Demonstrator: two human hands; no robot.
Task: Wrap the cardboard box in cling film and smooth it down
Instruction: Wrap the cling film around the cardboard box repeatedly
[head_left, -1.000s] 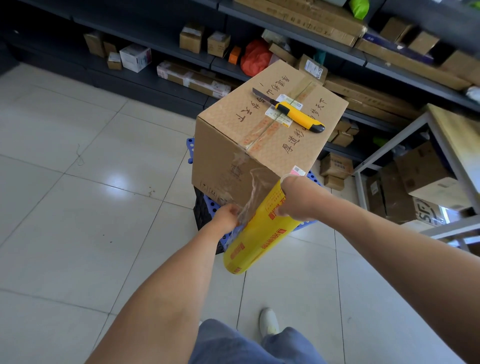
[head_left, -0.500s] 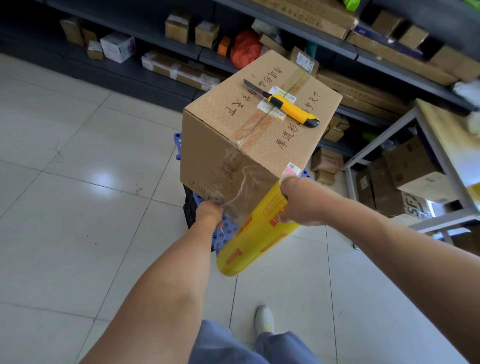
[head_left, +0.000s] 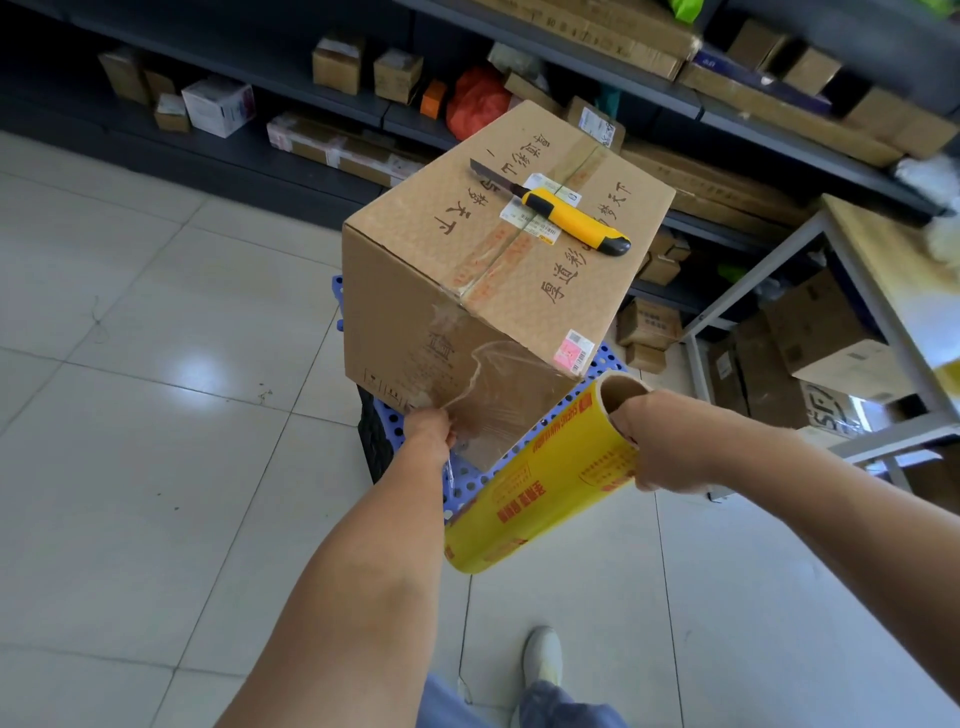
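Observation:
A taped cardboard box (head_left: 415, 291) with handwritten characters stands on a blue perforated plastic stool (head_left: 467, 483). My left hand (head_left: 428, 434) pinches the loose end of the clear cling film (head_left: 511, 387) against the box's lower front corner. My right hand (head_left: 660, 441) grips the top end of the yellow cling film roll (head_left: 535, 493), which slants down to the left, a short way in front of the box. A stretch of film spans from the roll to the box face.
A yellow utility knife (head_left: 571, 218) with its blade out lies on the box top. Dark shelves (head_left: 311, 98) with parcels run along the back. A metal-framed table (head_left: 883, 291) with boxes under it stands at the right. My shoe (head_left: 543, 657) is on the tiled floor.
The roll has moved right and away from the box, drawing out more film across the box's front face. My left hand stays at the lower corner.

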